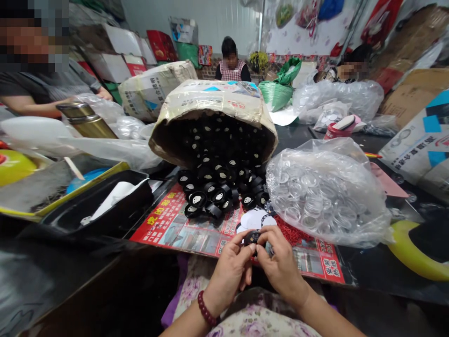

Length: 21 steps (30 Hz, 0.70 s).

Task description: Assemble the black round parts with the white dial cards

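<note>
Partly covered, black piece (250,238) pinched in both hands (280,260); fine detail unreadable.

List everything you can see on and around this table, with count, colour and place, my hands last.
Black piece: one, black, held front centre
Sacks: two, off-white, centre and back left
Black bands: many, black with pale ovals, spilling from the centre sack
Ring bag: one, clear, right of the bands
Rings: many, clear, in the ring bag
Red sheet: one, mainly red, under the bands
Tray: one, black, left
Flask: one, gold, back left
Boxes: several, mixed colours, background, too jumbled to count
Co-workers: three, left, back and back right
Bracelet: one, dark red, left wrist
Left hand: one, bare, on the black piece
Right hand: one, bare, on the black piece
</note>
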Each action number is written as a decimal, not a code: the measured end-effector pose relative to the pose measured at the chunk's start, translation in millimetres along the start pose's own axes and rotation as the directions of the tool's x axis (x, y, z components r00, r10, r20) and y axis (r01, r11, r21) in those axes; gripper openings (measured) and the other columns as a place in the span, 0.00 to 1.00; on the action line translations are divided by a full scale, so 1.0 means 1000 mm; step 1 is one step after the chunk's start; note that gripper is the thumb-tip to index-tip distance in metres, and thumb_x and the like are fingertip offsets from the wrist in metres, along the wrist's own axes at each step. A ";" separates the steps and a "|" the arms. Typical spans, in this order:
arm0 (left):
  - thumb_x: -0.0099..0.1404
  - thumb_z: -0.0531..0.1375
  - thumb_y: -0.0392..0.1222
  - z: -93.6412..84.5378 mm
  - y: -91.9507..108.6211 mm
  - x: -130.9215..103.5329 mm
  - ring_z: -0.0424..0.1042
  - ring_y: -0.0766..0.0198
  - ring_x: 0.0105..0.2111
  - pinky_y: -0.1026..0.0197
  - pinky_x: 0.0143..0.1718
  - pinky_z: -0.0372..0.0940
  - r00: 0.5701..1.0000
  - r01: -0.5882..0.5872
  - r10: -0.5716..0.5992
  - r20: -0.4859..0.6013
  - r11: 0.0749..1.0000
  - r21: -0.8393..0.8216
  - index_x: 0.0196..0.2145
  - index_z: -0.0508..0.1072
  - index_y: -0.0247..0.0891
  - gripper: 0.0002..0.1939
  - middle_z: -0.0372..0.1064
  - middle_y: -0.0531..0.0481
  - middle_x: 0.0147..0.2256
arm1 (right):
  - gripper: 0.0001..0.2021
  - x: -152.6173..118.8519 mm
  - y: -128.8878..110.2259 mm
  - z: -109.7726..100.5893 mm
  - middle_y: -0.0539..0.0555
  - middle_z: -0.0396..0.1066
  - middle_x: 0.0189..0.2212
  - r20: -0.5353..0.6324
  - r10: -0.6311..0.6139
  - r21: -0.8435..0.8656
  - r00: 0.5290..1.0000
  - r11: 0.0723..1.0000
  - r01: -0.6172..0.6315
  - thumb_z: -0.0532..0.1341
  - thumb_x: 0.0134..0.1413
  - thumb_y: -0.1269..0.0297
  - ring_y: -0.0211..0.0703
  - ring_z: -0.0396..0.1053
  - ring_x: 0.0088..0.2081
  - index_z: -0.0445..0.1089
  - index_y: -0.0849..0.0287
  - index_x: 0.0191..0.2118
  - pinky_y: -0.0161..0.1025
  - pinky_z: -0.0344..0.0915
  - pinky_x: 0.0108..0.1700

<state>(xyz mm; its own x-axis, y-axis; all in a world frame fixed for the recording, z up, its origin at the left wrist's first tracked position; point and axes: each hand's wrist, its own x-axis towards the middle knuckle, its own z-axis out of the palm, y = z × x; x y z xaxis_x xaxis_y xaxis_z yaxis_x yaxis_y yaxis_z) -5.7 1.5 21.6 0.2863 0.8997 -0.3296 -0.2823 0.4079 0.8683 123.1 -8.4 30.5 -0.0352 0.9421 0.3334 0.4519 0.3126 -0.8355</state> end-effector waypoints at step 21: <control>0.57 0.61 0.50 0.003 0.003 0.005 0.52 0.74 0.06 0.74 0.06 0.49 0.996 0.066 -0.067 -0.056 0.998 -0.012 0.52 0.64 0.37 0.27 0.60 0.62 0.11 | 0.08 0.000 0.008 0.006 0.53 0.68 0.36 -0.018 0.127 -0.008 0.992 0.992 -0.127 0.56 0.54 0.72 0.43 0.65 0.38 0.63 0.57 0.41 0.40 0.63 0.41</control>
<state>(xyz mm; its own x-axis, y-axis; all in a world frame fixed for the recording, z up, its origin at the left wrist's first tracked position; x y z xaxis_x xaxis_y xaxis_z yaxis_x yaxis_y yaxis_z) -2.2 6.3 23.8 0.2528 0.8777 -0.4071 -0.2739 0.4685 0.8399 121.6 -4.6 21.0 0.0386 0.9718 0.2325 0.4601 0.1893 -0.8674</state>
